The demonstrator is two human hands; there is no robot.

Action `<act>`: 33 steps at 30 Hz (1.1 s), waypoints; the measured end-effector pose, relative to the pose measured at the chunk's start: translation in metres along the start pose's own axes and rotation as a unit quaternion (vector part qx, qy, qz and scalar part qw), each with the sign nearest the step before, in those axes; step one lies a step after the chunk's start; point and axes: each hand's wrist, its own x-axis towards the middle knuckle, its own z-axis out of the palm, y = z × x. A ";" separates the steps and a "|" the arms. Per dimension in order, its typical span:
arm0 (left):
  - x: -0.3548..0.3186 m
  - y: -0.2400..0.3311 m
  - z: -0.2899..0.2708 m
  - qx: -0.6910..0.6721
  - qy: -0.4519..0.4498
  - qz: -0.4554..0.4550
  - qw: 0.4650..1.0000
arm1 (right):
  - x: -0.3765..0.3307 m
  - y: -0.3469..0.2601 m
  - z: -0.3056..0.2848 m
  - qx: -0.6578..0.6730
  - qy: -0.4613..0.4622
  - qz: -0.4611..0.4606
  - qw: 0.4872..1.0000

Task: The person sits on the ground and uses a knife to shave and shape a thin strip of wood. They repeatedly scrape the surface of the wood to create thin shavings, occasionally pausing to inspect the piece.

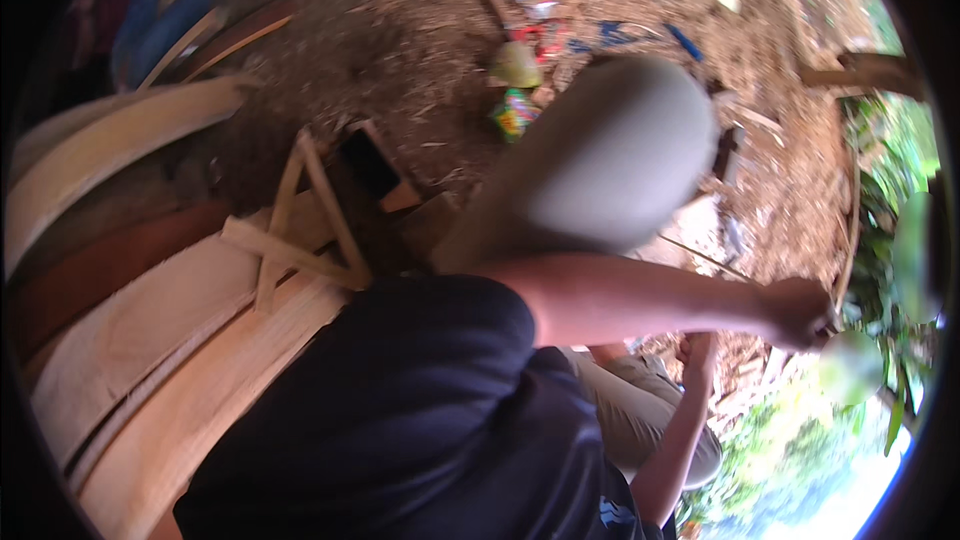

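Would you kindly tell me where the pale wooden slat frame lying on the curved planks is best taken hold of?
Probably at the apex of the slat frame, where its two long slats meet, coming from the far side. That end seems to project beyond the pale curved planks, leaving room for fingers. The lower corner sits close against another person's dark shirt.

Daylight fills the scene, soft and even over the sawdust-strewn ground (420, 50) and the pale curved planks (150, 340). The lower right blows out to white glare among the green foliage (880, 200). The dark shirt (400, 410) sits in shade with little detail. The whole picture is smeared by motion blur, straight edges bow strongly, and a black fisheye rim closes the corners.
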 end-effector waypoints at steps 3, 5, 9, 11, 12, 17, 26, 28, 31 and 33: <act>0.003 -0.025 0.000 -0.060 0.041 0.122 0.990 | 0.005 -0.006 -0.003 -0.108 -0.075 -0.135 0.982; 0.003 -0.034 -0.012 -0.009 0.009 0.173 0.985 | 0.003 -0.020 0.006 -0.010 -0.072 -0.100 0.992; -0.007 -0.030 -0.019 -0.029 0.003 0.155 0.987 | 0.019 0.002 0.017 0.065 -0.051 -0.109 0.991; -0.009 -0.022 -0.027 -0.013 0.002 0.097 0.995 | 0.004 -0.012 0.029 0.062 -0.070 -0.112 0.989; -0.010 -0.013 -0.024 -0.040 0.011 0.062 0.997 | 0.004 -0.009 0.030 0.039 -0.078 -0.121 0.989; 0.001 -0.028 -0.017 -0.116 -0.029 0.027 0.992 | 0.024 0.011 0.048 -0.029 -0.063 -0.207 0.976; 0.008 -0.030 -0.023 -0.172 0.000 0.014 0.985 | -0.008 -0.011 0.052 -0.007 0.024 -0.335 0.942; 0.011 -0.031 -0.019 -0.175 0.018 0.006 0.984 | 0.002 0.003 0.061 -0.035 0.029 -0.304 0.952; 0.013 -0.031 -0.018 -0.166 0.004 0.000 0.986 | -0.001 0.004 0.063 -0.042 0.019 -0.243 0.969; 0.013 -0.031 -0.020 -0.163 -0.007 -0.009 0.987 | -0.012 -0.009 0.057 -0.019 0.018 -0.268 0.963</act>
